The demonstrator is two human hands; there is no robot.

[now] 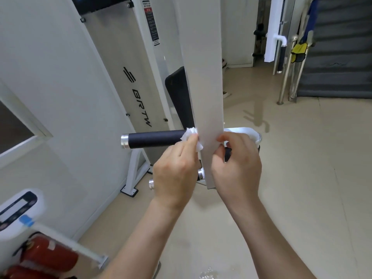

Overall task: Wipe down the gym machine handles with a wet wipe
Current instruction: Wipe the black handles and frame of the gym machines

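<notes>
A black foam handle (155, 139) with a silver end cap sticks out to the left of a white upright arm (205, 97) of the gym machine. My left hand (177, 172) pinches a crumpled white wet wipe (191, 136) against the handle's inner end, right beside the arm. On the arm's right side my right hand (235, 166) has its fingers curled round the arm's edge; a second black handle (227, 155) shows behind those fingers, mostly hidden.
The white machine frame with a black pad (177, 93) stands behind. A white wall is at the left, red fire extinguishers (46, 256) at the lower left, steel railings (289, 63) and grey stairs at the back right. Beige floor spreads to the right.
</notes>
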